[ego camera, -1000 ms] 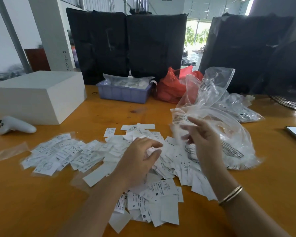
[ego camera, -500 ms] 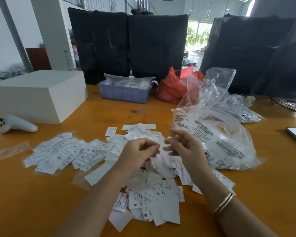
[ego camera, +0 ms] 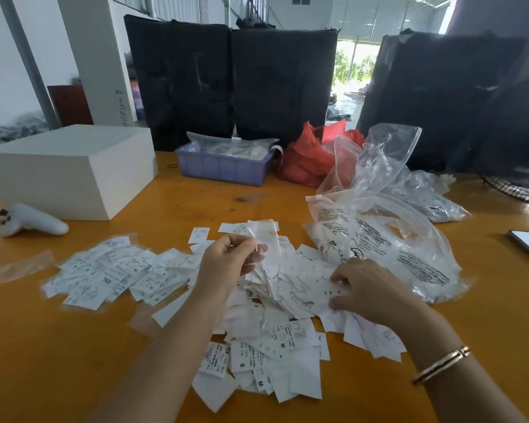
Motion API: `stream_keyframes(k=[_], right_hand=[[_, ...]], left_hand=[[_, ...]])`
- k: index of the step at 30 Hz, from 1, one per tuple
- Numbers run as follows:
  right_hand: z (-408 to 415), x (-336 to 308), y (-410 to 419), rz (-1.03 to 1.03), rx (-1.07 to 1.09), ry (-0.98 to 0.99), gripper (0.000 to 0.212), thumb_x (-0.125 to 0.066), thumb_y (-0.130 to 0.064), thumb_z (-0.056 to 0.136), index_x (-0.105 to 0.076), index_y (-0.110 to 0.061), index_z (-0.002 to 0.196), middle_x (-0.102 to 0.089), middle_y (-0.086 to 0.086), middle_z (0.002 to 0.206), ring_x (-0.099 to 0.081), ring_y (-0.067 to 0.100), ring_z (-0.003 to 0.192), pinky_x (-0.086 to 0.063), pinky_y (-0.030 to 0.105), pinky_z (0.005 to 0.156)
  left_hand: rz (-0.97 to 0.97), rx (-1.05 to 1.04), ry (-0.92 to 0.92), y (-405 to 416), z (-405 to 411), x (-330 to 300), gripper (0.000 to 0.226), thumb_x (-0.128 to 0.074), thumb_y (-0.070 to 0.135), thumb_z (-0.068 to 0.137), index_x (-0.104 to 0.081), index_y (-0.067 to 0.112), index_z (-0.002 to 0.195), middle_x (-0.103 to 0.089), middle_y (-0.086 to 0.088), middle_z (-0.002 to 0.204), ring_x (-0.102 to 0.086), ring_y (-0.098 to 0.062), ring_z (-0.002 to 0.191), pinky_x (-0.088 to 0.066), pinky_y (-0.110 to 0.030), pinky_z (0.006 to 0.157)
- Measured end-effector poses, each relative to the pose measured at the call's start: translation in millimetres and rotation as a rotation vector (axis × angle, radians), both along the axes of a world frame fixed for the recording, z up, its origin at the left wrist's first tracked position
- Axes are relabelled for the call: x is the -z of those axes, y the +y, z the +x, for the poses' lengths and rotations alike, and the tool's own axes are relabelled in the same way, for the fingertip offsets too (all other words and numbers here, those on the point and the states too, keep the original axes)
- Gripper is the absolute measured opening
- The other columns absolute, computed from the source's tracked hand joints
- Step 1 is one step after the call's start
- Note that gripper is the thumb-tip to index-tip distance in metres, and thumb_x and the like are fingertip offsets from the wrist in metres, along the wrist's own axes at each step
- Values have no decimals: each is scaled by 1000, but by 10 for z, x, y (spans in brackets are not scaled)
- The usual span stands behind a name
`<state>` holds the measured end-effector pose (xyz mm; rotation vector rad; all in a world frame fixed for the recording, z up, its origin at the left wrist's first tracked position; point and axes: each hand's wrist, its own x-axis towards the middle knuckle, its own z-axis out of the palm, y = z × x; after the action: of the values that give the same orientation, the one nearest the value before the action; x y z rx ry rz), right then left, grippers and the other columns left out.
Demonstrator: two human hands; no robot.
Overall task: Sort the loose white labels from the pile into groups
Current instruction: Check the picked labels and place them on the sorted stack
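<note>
Head view: one wide look down over both hands at the orange tabletop (ego camera: 74,361).
Left hand (ego camera: 226,261): raised above the pile, fingers curled, pinching a clear sleeve (ego camera: 264,239) that stands roughly upright, long axis pointing away from the person.
Right hand (ego camera: 367,288): low on the pile of labels (ego camera: 275,325), fingers bent and pinching the edge of a label printed "S".
Hands: apart, the pile between and under them.
Sorted group (ego camera: 113,276): fanned flat, left of the left hand, long axes slanting up to the right.
Clear bags (ego camera: 394,239): just beyond the right hand, touching the pile's edge.
White box (ego camera: 71,169): beyond the left hand, well apart.
Open room: bare tabletop near the person, left of the left forearm.
</note>
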<state>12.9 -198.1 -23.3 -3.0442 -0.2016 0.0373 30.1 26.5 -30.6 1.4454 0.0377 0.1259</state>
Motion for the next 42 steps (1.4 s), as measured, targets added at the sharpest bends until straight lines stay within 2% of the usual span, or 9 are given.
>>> stream_keyframes(k=[5,10,18,21,23,28,31,35,42], right_hand=[[21,3,-38,24,-9,63,47,-64,-54,78,-49,-29,114,-43,-11,107,-37,8,98,-36,24,86],[127,36,-61,161,-21,128,28,-66,-48,78,-44,-31,84,-44,-12,88,-40,5,77,-31,18,65],[252,150,83,521,168,-136,25,-60,-40,87,-61,-26,66,-60,-6,63,-47,7,49,-40,20,48],[263,143,191,565,157,-283,28,-56,-40,90,-68,-22,71,-59,-8,73,-49,6,54,-36,17,50],[255,110,239,719,167,-386,22,-55,-39,90,-69,-25,79,-57,-8,81,-50,8,59,-35,15,51],[161,14,315,1266,208,-376,14,-58,-26,91,-69,-21,83,-55,-6,51,-42,4,41,-33,16,38],[112,-62,367,1577,229,-287,10,-60,-11,89,-66,-18,92,-68,4,72,-63,9,53,-43,14,42],[87,-105,410,1953,229,-78,30,-57,6,86,-58,-12,109,-65,14,93,-72,25,80,-56,22,59],[68,-31,511,2041,312,79,12,-62,0,83,-62,-2,95,-69,12,91,-69,23,84,-59,35,76]], left_hand=[[19,14,-10,-8,-9,3,6,-58,16,92,-63,13,91,-75,4,82,-69,-4,71,-48,-11,53],[44,26,-11,-17,-10,6,5,-57,17,92,-62,16,90,-75,5,83,-69,-4,72,-49,-13,56],[60,52,-10,-20,6,33,6,-57,18,92,-62,17,90,-75,6,82,-69,-4,73,-47,-18,61],[76,52,-15,-19,10,45,6,-57,17,93,-62,18,91,-75,6,82,-69,-4,73,-47,-20,63],[90,51,-24,-13,9,44,10,-56,15,93,-63,21,96,-75,8,82,-69,-3,74,-48,-16,61],[106,59,-38,2,10,40,17,-57,13,92,-69,25,97,-75,10,84,-69,-2,77,-49,-10,57],[70,47,-32,0,24,53,9,-62,14,89,-68,18,93,-75,7,84,-70,-6,80,-52,-14,62],[13,38,-44,6,40,54,5,-66,10,86,-65,12,90,-75,2,83,-71,-11,80,-54,-17,64],[99,90,-86,-23,8,47,21,-75,13,78,-67,26,92,-73,5,78,-70,-9,79,-54,-18,69]])
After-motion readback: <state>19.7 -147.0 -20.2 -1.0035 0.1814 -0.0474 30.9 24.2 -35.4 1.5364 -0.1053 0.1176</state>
